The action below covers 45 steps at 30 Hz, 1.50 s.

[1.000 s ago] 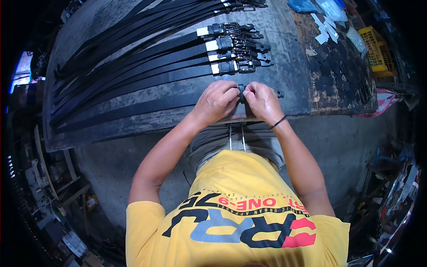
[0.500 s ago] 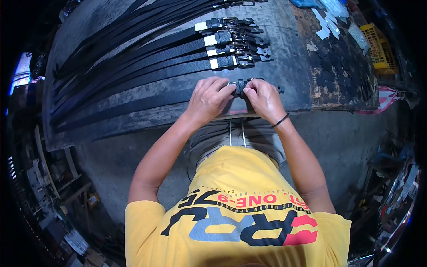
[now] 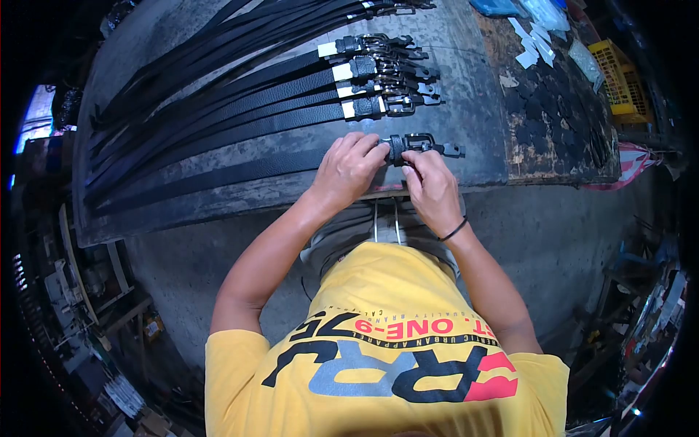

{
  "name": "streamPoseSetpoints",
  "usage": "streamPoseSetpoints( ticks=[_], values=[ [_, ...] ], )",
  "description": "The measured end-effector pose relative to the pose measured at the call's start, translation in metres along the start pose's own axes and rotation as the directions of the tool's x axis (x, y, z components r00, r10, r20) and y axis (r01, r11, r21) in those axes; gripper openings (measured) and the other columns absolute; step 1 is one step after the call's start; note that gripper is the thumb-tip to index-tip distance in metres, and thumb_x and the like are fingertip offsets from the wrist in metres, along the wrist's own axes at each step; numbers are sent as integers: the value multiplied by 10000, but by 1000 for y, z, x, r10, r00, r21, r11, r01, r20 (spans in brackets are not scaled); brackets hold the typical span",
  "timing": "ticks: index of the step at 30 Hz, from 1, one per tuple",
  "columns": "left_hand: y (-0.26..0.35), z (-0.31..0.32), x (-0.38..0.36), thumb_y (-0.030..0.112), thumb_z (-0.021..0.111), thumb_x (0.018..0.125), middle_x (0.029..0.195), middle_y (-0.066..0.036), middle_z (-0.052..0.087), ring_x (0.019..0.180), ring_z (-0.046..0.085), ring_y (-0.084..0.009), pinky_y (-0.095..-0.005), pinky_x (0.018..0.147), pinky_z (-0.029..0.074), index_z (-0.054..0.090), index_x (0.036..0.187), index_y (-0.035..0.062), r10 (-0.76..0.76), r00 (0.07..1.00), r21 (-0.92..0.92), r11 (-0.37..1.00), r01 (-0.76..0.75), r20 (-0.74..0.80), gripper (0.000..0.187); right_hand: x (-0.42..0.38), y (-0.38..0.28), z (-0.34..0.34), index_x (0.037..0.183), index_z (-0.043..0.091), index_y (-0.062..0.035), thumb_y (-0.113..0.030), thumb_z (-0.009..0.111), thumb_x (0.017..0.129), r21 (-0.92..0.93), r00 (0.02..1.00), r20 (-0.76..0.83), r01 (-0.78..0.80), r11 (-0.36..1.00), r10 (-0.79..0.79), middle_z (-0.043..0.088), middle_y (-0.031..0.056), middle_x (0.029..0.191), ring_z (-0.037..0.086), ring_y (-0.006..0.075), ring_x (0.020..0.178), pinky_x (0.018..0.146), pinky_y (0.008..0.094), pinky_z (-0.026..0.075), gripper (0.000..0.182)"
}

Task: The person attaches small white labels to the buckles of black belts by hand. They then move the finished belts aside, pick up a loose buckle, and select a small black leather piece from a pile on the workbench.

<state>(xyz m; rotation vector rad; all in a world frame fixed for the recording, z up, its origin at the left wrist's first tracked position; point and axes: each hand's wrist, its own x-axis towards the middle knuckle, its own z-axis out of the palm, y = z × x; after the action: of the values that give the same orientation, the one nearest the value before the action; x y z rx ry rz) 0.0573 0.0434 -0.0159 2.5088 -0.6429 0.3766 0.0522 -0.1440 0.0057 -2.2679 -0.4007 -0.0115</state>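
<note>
A black leather belt [image 3: 240,171] lies along the table's near edge, its metal buckle [image 3: 420,140] and dark end piece pointing right. My left hand [image 3: 349,167] is closed around the strap just left of the belt's keeper loop [image 3: 396,148], hiding most of the label there. At the lower side of the buckle, my right hand [image 3: 435,188] has thumb and fingertips pinched together against the belt. Just beyond lie several more black belts [image 3: 291,113] side by side, with white labels [image 3: 353,108] near their buckles.
More belts [image 3: 291,22] lie at the far side of the table [image 3: 466,87]. White paper pieces [image 3: 534,44], a plastic bag [image 3: 546,14] and black scraps [image 3: 553,109] cover the worn board at right. A yellow crate [image 3: 619,80] stands beyond it.
My right hand has shifted down and slightly right, uncovering the buckle. My left hand has moved slightly down and right, still on the strap.
</note>
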Motion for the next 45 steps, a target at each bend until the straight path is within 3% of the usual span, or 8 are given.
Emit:
streamPoseSetpoints(
  ticks=[11,14,25,27,28,30,38,45],
  values=[
    [0,3,3,128,746,704,1126,-102,630,1025,589,-280,-397,864,430,629,1073,60,1,1000,-1,1000,-1,-28,393,9,12,-10,1017,653,-52,-81,646,806,152,997,59,48,987,-58,590,137,918,595,331,865,746,403,475,213],
    [-2,-4,0,164,760,707,1145,-104,611,1057,570,-291,-407,877,420,607,1102,55,-44,998,3,999,44,-40,438,24,19,-35,928,641,-95,-146,717,736,-210,973,19,229,950,-230,555,98,1076,499,299,1084,867,408,405,213],
    [-16,-30,-16,333,782,691,970,-76,576,931,579,-267,-389,811,445,515,1222,113,-136,980,39,990,132,143,634,54,14,-84,858,544,-29,-37,726,687,-198,815,287,565,801,-504,578,179,1104,570,392,1004,852,444,469,250],
    [-42,-49,-42,348,777,693,930,-68,568,876,581,-264,-380,780,459,520,1235,125,-165,983,115,981,155,84,640,53,9,-122,885,547,-29,4,720,676,-307,864,263,496,812,-429,580,181,1130,565,378,1040,865,437,474,273],
    [-54,-63,-56,363,772,694,891,-61,559,822,582,-260,-371,749,473,525,1248,137,-152,987,154,978,142,54,647,52,23,-142,915,556,-26,20,678,713,-148,956,208,240,960,-207,565,189,1151,561,371,1052,867,427,476,241],
    [-72,-106,-84,384,762,696,874,-62,559,800,585,-262,-371,726,480,531,1260,144,-169,985,205,966,156,45,655,56,46,-200,974,561,2,-17,546,814,-400,913,212,405,822,-347,517,218,1223,528,371,1094,952,409,417,162],
    [-108,-264,-189,580,660,681,675,-40,444,613,510,-224,-348,573,430,639,1190,211,-174,984,575,809,119,42,630,-4,221,-405,1036,509,3,-97,541,905,-792,989,-136,-143,594,57,472,233,1307,473,376,1168,977,409,372,169],
    [-122,-399,-205,510,671,668,697,-89,459,690,515,-308,-422,619,396,614,1034,132,-287,953,812,576,94,93,529,7,188,-357,1163,562,3,-130,586,897,-773,997,-69,-73,630,30,503,206,1319,434,361,1270,1071,404,312,298]
  ],
)
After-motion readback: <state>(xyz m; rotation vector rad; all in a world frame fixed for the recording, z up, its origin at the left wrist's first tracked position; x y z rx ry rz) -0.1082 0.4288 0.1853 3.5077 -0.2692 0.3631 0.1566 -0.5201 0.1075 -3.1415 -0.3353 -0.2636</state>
